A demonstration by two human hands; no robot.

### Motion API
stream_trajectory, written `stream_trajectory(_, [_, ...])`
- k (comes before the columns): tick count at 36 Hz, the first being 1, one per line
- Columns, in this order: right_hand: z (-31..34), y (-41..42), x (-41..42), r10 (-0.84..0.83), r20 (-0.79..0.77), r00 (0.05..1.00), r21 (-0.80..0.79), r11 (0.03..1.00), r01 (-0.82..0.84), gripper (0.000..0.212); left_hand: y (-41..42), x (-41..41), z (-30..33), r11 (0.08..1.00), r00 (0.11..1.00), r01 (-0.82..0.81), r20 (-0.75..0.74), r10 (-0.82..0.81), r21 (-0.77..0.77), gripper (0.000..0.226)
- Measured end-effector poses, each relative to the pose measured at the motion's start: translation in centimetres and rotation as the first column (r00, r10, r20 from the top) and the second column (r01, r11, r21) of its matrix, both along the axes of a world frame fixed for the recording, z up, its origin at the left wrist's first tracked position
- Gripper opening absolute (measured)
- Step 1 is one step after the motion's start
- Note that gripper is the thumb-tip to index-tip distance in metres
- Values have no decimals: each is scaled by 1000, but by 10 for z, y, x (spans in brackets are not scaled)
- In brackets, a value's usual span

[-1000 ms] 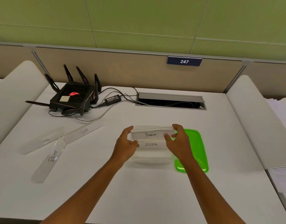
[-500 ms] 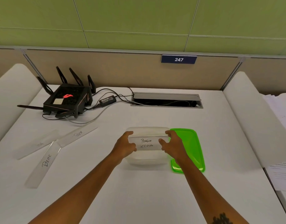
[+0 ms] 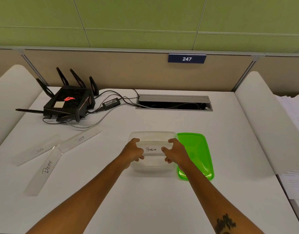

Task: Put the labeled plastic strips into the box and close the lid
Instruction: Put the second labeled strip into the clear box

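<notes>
A clear plastic box (image 3: 153,135) stands open in the middle of the white desk. Inside it, a bent strip labelled PENGUIN (image 3: 152,149) is pinched at its ends by my left hand (image 3: 132,150) and my right hand (image 3: 176,152), low within the walls. The ZEBRA strip is hidden under it. The green lid (image 3: 197,152) lies flat just right of the box. On the left of the desk lie three strips: TIGER (image 3: 80,139), DOG (image 3: 38,151) and BEAR (image 3: 47,167).
A black router (image 3: 68,103) with antennas, its power brick (image 3: 111,103) and cables sit at the back left. A cable hatch (image 3: 173,103) is open at the back. White curved dividers flank the desk; papers (image 3: 295,149) lie to the right.
Both hands have lowered the PENGUIN strip from above the box rim down into the box, covering the ZEBRA strip. The head view shifted slightly.
</notes>
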State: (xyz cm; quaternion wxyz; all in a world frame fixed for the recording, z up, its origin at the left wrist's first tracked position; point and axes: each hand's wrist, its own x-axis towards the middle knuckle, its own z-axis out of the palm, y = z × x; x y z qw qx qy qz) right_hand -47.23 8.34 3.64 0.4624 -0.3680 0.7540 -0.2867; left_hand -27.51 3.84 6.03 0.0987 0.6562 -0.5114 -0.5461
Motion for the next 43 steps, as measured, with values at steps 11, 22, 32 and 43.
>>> stream_trajectory(11, [-3, 0, 1, 2, -33, 999, 9, 1000, -2, 51, 1, 2, 1, 1000, 1000, 12, -29, -12, 10, 71])
stream_trajectory(22, [9, -6, 22, 16, -198, 980, -197, 979, -56, 38, 11, 24, -4, 996, 995, -20, -95, 12, -90, 71])
stream_trajectory(32, [29, -19, 97, 136, -259, 956, -390, 891, -233, 21, 34, 87, -1, 911, 980, -190, -120, 156, -367, 51])
stream_trajectory(43, [19, -37, 223, 436, -259, 862, -342, 793, -504, 28, 70, 204, -16, 788, 871, -483, -114, 479, -381, 40])
